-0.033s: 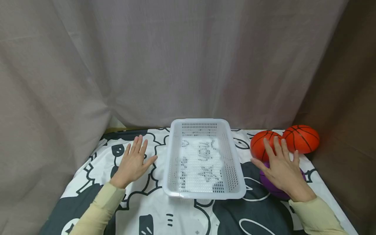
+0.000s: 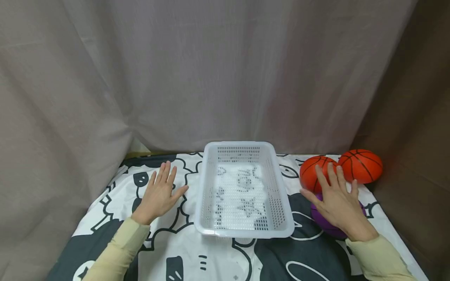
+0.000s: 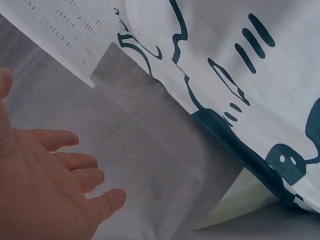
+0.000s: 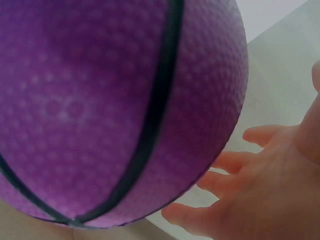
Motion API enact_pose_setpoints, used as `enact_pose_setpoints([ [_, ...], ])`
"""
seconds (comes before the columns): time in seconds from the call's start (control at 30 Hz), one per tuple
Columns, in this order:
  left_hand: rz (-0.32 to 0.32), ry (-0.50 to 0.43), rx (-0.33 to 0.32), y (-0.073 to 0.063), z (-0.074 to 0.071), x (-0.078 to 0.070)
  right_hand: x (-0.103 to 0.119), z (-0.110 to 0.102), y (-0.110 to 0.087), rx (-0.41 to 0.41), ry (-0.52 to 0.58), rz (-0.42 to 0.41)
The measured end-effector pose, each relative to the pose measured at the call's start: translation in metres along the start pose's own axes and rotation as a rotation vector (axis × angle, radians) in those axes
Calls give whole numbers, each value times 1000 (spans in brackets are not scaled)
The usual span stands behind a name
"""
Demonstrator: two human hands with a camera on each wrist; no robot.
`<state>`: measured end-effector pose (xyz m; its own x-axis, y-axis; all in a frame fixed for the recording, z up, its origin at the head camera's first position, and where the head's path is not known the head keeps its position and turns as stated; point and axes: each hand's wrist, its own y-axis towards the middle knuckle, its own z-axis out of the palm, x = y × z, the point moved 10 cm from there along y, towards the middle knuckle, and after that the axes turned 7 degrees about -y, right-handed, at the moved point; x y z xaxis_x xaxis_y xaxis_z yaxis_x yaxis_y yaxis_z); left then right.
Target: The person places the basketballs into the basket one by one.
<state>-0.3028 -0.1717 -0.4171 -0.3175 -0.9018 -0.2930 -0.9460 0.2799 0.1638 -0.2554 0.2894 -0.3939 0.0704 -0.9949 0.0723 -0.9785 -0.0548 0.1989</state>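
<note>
My left hand is spread out over the cloth, left of a white plastic basket, with nothing in its grasp. In the left wrist view the fingers of that left hand are splayed and bare. On the right side, my right hand spreads above a purple toy basketball and partly hides it. Its fingertips overlap an orange basketball in the head view. Another orange basketball lies beside that one. The purple ball fills much of the right wrist view, near my spread right hand.
A white and dark cartoon-print cloth covers the table. Grey curtains hang close behind it, and a brown one borders the right side. The basket, with perforated walls, stands in the middle between both hands.
</note>
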Motion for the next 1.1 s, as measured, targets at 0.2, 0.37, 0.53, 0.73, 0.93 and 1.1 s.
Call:
enact_pose_setpoints([
  [0.2,-3,-32,-16,-5,3,-2,3,3,-2,13,6,-8],
  [0.37,-27,-217,-40,-24,12,-24,1,-4,-9,5,30,25],
  [0.53,3,-389,-59,-40,24,-63,-7,-22,-23,-27,77,79],
  [0.73,37,-468,-99,-45,34,-91,-23,-39,-41,-63,114,141],
  [0.93,34,-498,-110,-46,46,-96,-42,-39,-62,-52,142,229],
  [1.1,15,-495,-124,-46,49,-96,-56,-28,-77,-44,164,301],
])
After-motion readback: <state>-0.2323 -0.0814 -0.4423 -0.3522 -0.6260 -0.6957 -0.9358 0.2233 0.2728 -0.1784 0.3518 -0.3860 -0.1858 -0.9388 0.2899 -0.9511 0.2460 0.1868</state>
